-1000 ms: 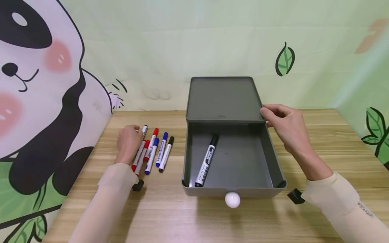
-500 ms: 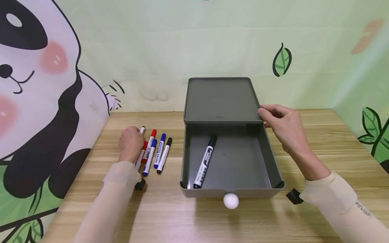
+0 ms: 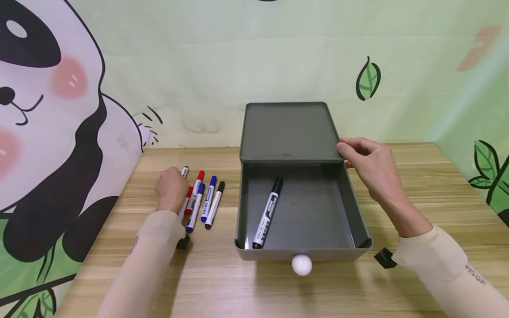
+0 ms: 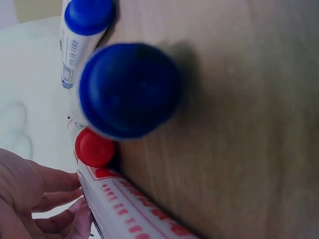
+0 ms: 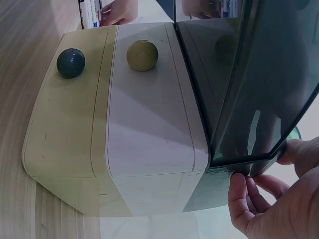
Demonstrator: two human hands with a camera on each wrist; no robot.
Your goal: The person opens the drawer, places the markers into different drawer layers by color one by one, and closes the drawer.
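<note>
My left hand [image 3: 171,189] is at the left end of a row of marker pens, its fingers bent around a black-tipped marker [image 3: 185,171] that it mostly covers. In the left wrist view the fingers [image 4: 55,181] lie against a white marker with red print [image 4: 134,209]; their grip is partly hidden. A small drawer unit [image 3: 290,132] stands at centre with its grey top drawer [image 3: 310,212] pulled out. One black-capped marker [image 3: 268,214] lies inside. My right hand [image 3: 375,170] grips the unit's right side, thumb on the top edge.
Red, blue and black markers [image 3: 207,198] lie beside the left hand. The drawer's white knob [image 3: 302,265] juts toward me. Below it, in the right wrist view, are a white drawer [image 5: 144,109] and a yellow drawer [image 5: 65,124] with round knobs. A printed wall stands behind.
My left hand has shifted slightly right over the leftmost markers, covering more of them, then stays nearly still. The right hand keeps its hold on the unit. The head view has shifted slightly.
</note>
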